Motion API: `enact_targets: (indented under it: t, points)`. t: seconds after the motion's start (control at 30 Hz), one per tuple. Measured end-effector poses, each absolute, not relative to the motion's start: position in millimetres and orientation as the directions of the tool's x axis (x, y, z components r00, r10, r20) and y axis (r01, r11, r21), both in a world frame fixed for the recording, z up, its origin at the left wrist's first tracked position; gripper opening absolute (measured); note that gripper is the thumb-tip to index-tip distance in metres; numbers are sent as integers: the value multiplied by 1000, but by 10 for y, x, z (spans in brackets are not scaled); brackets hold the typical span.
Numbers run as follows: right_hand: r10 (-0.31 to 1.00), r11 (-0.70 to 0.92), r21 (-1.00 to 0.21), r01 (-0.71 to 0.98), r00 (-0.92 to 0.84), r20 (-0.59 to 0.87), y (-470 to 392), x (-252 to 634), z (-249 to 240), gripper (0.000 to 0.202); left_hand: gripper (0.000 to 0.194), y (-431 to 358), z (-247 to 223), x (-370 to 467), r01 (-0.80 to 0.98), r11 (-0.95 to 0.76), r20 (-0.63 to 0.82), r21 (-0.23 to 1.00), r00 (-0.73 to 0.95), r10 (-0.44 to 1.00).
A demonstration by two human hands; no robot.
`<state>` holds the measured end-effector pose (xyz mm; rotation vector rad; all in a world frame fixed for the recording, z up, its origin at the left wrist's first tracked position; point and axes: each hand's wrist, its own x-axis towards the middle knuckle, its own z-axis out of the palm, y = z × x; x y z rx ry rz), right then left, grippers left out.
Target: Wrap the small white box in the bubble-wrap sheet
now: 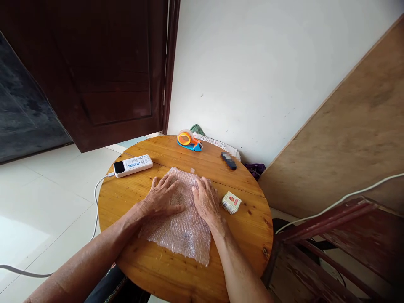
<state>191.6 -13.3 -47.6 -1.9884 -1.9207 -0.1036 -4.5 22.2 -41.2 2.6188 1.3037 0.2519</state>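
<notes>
Two hands, left [162, 198] and right [206, 200], press fingers-spread on crinkly, clear bubble wrap [186, 223] mid-surface, bare grained wood [126, 198] curving open to the left edge.

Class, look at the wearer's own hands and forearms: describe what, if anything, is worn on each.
The left hand and right hand are both bare: five-fingered, no gloves. No ring, watch or bracelet shows. The left forearm and right forearm show no sleeve, cable or clear marking. Nail details are too small to tell.
</notes>
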Motion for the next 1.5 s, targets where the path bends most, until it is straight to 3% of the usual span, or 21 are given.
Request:
enact_targets:
  t: [0.13, 0.27, 0.37, 0.53, 0.63, 0.77, 0.9, 0.97, 1.07, 1.2, 1.33, 1.5]
  points:
    - [917, 60, -255, 965, 48, 397, -114, 1950, -508, 39, 78, 79, -129, -90, 796, -570, 44, 203, 574, 817]
    - [885, 99, -255, 962, 32, 465, -115, 1947, -476, 38, 61, -375, 110, -135, 675, -716, 88, 181, 714, 695]
    - [862, 123, -261, 957, 27, 506, -108, 1948, -433, 37, 60, -757, 82, -149, 547, -808, 123, 220, 806, 579]
    - [838, 123, -347, 930, 90, 538, -180, 2054, -160, 35, 52, -1002, -165, -203, 578, -738, 107, 347, 758, 644]
    - [870, 68, -374, 925, 128, 476, -347, 2254, 80, 47, 56, -976, -240, -257, 536, -757, 121, 374, 781, 613]
    - [942, -126, -314, 941, 212, 259, -612, 2613, 116, 66, 63, -980, -279, -325, 544, -761, 184, 353, 757, 627]
    - [926, -274, -327, 904, 340, 162, -797, 2776, -58, 51, 45, -1049, -349, -421, 554, -738, 283, 385, 690, 666]
    - [918, -204, -388, 899, 314, 242, -861, 2701, -38, 44, 37, -1078, -388, -464, 545, -723, 322, 424, 656, 683]
    - [899, 45, -488, 872, 178, 401, -904, 2397, 128, 43, 35, -1097, -431, -493, 520, -717, 359, 464, 629, 690]
    - [912, 283, -514, 809, -61, 407, -833, 1887, 171, 43, 33, -1097, -451, -478, 521, -714, 375, 468, 615, 694]
    - [947, 301, -454, 838, -207, 246, -739, 1662, -108, 45, 34, -1095, -439, -471, 534, -707, 360, 463, 616, 701]
    - [954, 284, -529, 799, -183, 236, -752, 1724, -286, 58, 38, -1088, -438, -476, 535, -710, 354, 458, 622, 698]
